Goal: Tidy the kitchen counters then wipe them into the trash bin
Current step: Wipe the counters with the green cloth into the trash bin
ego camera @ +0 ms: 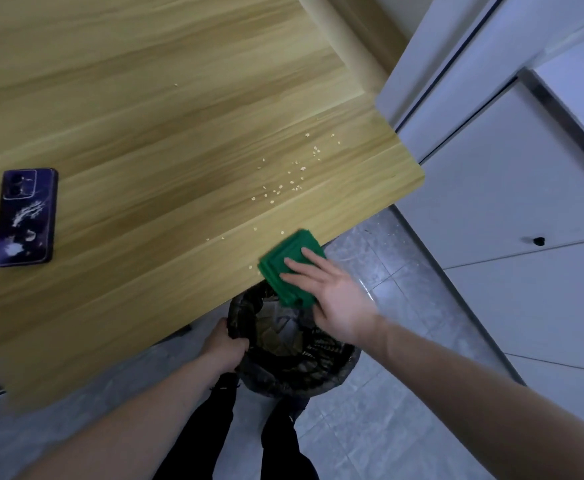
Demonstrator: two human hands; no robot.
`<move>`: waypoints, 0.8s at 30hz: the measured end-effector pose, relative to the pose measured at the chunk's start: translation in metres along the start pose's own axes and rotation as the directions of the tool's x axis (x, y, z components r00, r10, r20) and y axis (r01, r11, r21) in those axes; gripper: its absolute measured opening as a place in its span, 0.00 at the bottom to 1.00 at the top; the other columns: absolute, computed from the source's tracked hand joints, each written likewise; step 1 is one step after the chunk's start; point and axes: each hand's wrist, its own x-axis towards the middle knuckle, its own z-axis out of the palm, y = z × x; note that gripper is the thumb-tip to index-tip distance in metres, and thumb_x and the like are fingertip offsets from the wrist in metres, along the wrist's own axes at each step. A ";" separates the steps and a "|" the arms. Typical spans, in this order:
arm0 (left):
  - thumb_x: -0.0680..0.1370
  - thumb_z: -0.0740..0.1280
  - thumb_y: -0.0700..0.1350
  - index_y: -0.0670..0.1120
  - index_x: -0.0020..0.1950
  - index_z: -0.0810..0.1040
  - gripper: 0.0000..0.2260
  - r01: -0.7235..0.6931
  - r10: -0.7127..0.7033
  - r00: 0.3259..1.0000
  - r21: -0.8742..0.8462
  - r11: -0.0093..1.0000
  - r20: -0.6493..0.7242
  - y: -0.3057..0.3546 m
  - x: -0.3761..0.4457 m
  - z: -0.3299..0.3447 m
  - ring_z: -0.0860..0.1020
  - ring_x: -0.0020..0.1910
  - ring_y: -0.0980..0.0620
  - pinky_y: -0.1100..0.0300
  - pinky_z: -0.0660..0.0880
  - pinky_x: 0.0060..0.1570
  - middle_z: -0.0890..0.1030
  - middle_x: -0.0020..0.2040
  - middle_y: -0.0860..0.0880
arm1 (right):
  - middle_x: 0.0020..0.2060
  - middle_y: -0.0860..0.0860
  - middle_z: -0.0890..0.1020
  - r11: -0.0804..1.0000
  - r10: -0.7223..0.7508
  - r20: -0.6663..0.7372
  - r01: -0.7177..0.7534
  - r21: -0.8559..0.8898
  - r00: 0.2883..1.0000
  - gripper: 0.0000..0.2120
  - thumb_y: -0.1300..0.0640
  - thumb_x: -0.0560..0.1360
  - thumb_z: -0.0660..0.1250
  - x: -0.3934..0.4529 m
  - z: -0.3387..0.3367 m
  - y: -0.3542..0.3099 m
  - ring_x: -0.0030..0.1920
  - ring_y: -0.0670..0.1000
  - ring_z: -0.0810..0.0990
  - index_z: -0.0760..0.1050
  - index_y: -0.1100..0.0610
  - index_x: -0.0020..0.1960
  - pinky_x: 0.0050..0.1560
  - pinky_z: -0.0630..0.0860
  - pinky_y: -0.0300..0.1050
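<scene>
- We see the wooden desk filling the upper left and centre of the frame, its near edge running diagonally from lower left up to a corner at right of centre.
- White cabinet fronts take up the right side, above a grey tiled floor.
- The trash bin, lined with a dark bag, sits at lower centre, tucked just under the desk edge.
- Our left hand grips the bin's rim on its left side, fingers curled over the bag.
- Our right hand lies flat on a folded green cloth, fingers straight and pressing, not curled round it.
- The cloth straddles the desk edge, its lower half overhanging the bin's mouth.
- A dark phone lies face down at far left, well apart from the work.
- Scattered crumbs lie above and slightly right of the cloth, towards the desk corner; a few sit just left of it near the edge.
- We judge the next sweep turns on this: the crumbs lie up-frame of the right hand, the nearer hand, and the bin directly below the cloth, so the cloth should go beyond them and drag back down over the edge.
</scene>
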 end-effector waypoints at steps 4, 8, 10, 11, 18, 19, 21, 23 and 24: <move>0.76 0.68 0.43 0.52 0.61 0.69 0.16 0.010 -0.009 0.999 -0.010 1.000 0.038 0.002 -0.007 -0.004 0.77 0.46 0.48 0.47 0.78 0.55 0.77 0.49 0.50 | 0.76 0.41 0.66 0.998 -0.055 0.082 0.053 0.027 0.995 0.39 0.67 0.68 0.59 -0.030 0.019 -0.002 0.80 0.48 0.56 0.66 0.44 0.77 0.77 0.62 0.56; 0.75 0.67 0.42 0.50 0.62 0.71 0.16 -0.012 0.013 0.998 -0.017 1.000 0.058 -0.002 -0.006 -0.006 0.77 0.46 0.49 0.50 0.77 0.50 0.77 0.50 0.50 | 0.74 0.40 0.69 0.991 -0.042 -0.082 0.051 0.120 0.996 0.38 0.65 0.68 0.52 -0.020 0.005 -0.009 0.79 0.46 0.60 0.68 0.46 0.75 0.74 0.66 0.56; 0.76 0.67 0.42 0.51 0.63 0.70 0.17 0.006 -0.005 0.998 -0.018 1.000 0.065 -0.003 -0.005 -0.006 0.77 0.47 0.49 0.49 0.78 0.50 0.77 0.52 0.49 | 0.74 0.44 0.72 0.987 -0.072 -0.189 0.098 0.129 0.979 0.36 0.67 0.68 0.54 0.001 -0.013 -0.016 0.78 0.48 0.63 0.71 0.49 0.75 0.76 0.64 0.55; 0.76 0.67 0.41 0.52 0.61 0.70 0.16 0.012 -0.010 0.997 -0.018 1.000 0.070 -0.003 -0.006 -0.005 0.76 0.45 0.49 0.50 0.77 0.49 0.76 0.50 0.50 | 0.73 0.45 0.72 0.984 -0.089 -0.228 0.120 0.129 0.970 0.36 0.68 0.68 0.55 0.014 -0.021 -0.020 0.77 0.49 0.64 0.71 0.51 0.74 0.76 0.64 0.55; 0.77 0.66 0.40 0.53 0.63 0.65 0.18 0.046 -0.047 0.997 0.015 0.999 0.059 -0.009 -0.006 -0.004 0.71 0.39 0.55 0.54 0.72 0.47 0.70 0.44 0.56 | 0.74 0.49 0.72 0.983 -0.088 -0.290 0.131 0.131 0.953 0.34 0.69 0.70 0.62 0.112 -0.042 -0.057 0.77 0.56 0.65 0.71 0.53 0.74 0.75 0.64 0.57; 0.77 0.66 0.40 0.52 0.68 0.65 0.22 0.040 -0.041 0.998 0.006 0.999 0.057 -0.009 -0.006 -0.004 0.72 0.41 0.55 0.54 0.73 0.48 0.71 0.45 0.55 | 0.75 0.48 0.70 0.986 -0.091 -0.232 0.120 0.114 0.968 0.35 0.69 0.71 0.63 0.123 -0.040 -0.064 0.77 0.56 0.63 0.69 0.51 0.76 0.76 0.63 0.57; 0.76 0.66 0.40 0.47 0.71 0.67 0.24 0.028 -0.029 0.999 0.010 1.000 0.045 -0.010 -0.007 -0.004 0.73 0.42 0.53 0.55 0.72 0.46 0.74 0.48 0.52 | 0.77 0.47 0.67 0.991 -0.126 -0.074 0.129 0.041 0.989 0.36 0.68 0.73 0.66 0.137 -0.028 -0.072 0.79 0.54 0.59 0.66 0.48 0.77 0.78 0.60 0.58; 0.75 0.66 0.39 0.47 0.70 0.69 0.23 0.027 -0.028 0.999 0.012 1.000 0.022 -0.013 -0.007 -0.003 0.75 0.45 0.50 0.56 0.72 0.45 0.77 0.52 0.47 | 0.78 0.46 0.65 0.988 -0.149 0.043 0.150 -0.020 0.988 0.34 0.66 0.74 0.67 0.135 -0.009 -0.071 0.80 0.54 0.57 0.66 0.47 0.77 0.78 0.59 0.60; 0.75 0.66 0.39 0.47 0.68 0.69 0.22 0.030 -0.030 0.999 0.006 1.000 0.016 -0.013 -0.008 -0.002 0.76 0.46 0.49 0.56 0.74 0.46 0.77 0.52 0.47 | 0.77 0.46 0.66 0.988 -0.153 0.043 0.154 -0.017 0.987 0.33 0.65 0.73 0.67 0.127 -0.002 -0.067 0.80 0.53 0.57 0.67 0.48 0.77 0.77 0.59 0.61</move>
